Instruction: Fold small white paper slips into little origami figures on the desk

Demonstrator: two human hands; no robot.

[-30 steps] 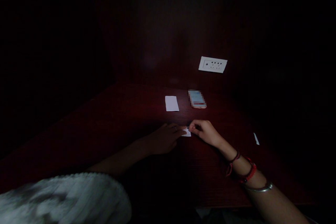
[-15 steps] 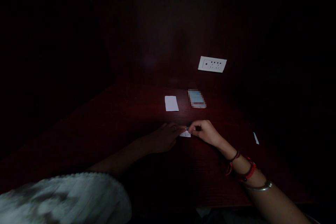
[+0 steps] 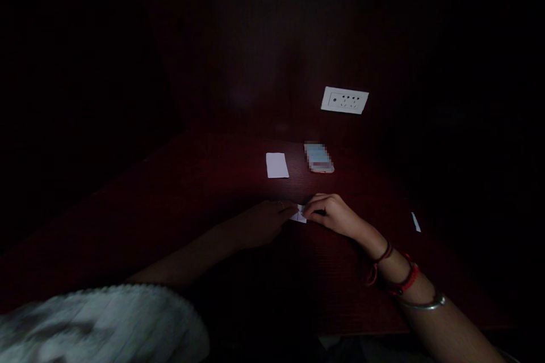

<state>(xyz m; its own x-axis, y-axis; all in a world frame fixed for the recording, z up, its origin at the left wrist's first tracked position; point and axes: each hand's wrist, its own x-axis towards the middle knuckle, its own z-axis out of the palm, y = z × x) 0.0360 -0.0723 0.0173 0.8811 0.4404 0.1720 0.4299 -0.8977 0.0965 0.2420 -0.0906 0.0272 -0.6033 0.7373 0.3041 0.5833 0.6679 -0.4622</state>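
Both hands meet over a small white piece of paper [image 3: 298, 215] on the dark red table [image 3: 191, 193]. My left hand [image 3: 264, 221] lies in shadow, fingertips pressed onto the paper's left edge. My right hand [image 3: 330, 212] pinches the paper's right edge with closed fingers. Red cord bracelets and a metal bangle circle my right wrist. Most of the paper is hidden under the fingers.
A white card [image 3: 276, 165] lies flat beyond the hands. Beside it sits a phone [image 3: 319, 157]. A white wall socket [image 3: 344, 100] is on the back panel. A small white paper scrap [image 3: 416, 222] lies at the right. A white sleeve [image 3: 97, 323] fills the lower left. The room is very dark.
My right hand has shifted slightly left over the paper, covering more of it. My left hand has hardly moved. The paper stays on the table between the fingers.
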